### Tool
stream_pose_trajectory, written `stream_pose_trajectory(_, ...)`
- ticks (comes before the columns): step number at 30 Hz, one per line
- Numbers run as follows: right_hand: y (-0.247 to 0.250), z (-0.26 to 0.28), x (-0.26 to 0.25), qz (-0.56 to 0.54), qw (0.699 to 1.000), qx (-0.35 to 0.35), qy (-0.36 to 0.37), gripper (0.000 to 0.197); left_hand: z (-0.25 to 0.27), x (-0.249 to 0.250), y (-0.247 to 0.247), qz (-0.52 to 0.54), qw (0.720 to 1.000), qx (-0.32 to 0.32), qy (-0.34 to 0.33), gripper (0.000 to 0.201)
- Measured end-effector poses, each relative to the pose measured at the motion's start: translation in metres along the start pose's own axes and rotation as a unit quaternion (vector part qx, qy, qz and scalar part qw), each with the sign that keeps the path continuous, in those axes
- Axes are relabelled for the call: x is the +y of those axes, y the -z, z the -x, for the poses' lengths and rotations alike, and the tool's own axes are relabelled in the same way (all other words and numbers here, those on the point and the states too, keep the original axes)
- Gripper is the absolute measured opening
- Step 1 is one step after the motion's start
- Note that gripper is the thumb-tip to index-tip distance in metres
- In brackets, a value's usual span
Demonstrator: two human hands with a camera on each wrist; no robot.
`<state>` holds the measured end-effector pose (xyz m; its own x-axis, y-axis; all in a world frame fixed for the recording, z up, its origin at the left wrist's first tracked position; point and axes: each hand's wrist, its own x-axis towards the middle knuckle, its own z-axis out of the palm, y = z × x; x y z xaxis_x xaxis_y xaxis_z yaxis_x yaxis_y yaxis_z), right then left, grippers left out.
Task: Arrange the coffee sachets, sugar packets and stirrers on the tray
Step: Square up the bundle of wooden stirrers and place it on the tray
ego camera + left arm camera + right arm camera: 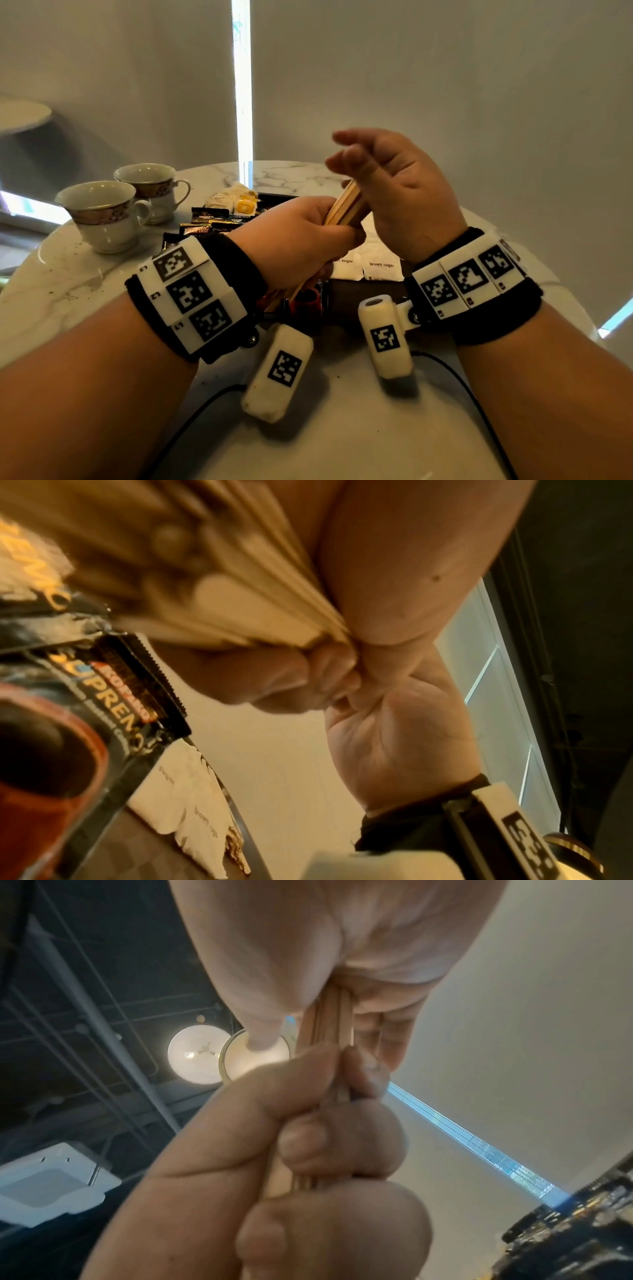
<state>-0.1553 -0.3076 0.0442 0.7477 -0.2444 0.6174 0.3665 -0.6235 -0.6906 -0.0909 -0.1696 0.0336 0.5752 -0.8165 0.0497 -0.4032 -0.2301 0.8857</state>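
Note:
My left hand (308,236) grips a bundle of wooden stirrers (344,205) and holds it tilted above the tray (363,294). My right hand (380,178) is raised with its palm against the bundle's upper end and its fingers loose. In the right wrist view the stirrers (329,1020) run up between that hand's thumb and fingers. White brown-sugar packets (382,267) lie on the tray under my hands, beside a black and red coffee sachet (305,301). The left wrist view shows the stirrers (240,601), the sachet (113,696) and the sugar packets (192,804).
Several black coffee sachets (205,219) lie loose on the marble table (68,284) left of the tray. A pile of pale and yellow packets (236,200) sits behind them. Two teacups (102,216) (150,188) stand at the far left.

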Motion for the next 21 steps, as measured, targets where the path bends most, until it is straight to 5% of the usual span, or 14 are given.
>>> stream_pose_trajectory(5,0.010,-0.009,0.001,-0.161,0.979,0.064,-0.111,0.076,0.001,0.002,0.004,-0.001,1.000,0.009,-0.010,0.015)
stream_pose_trajectory(9,0.003,-0.009,0.000,-0.147,0.985,-0.042,-0.085,0.103,0.003,0.003,-0.002,-0.034,0.999,-0.041,0.006,0.009)
stream_pose_trajectory(11,-0.001,-0.007,0.002,-0.108,0.984,-0.116,-0.080,0.096,0.003,0.003,-0.004,-0.049,0.997,-0.056,0.018,0.008)
stream_pose_trajectory(15,0.004,-0.008,0.003,-0.159,0.985,-0.035,-0.061,0.094,0.002,0.004,-0.002,-0.059,0.996,-0.062,0.010,0.010)
stream_pose_trajectory(21,0.001,-0.001,0.001,-0.134,0.986,-0.077,-0.066,0.076,0.002,0.000,-0.005,-0.071,0.995,-0.068,0.025,0.018)
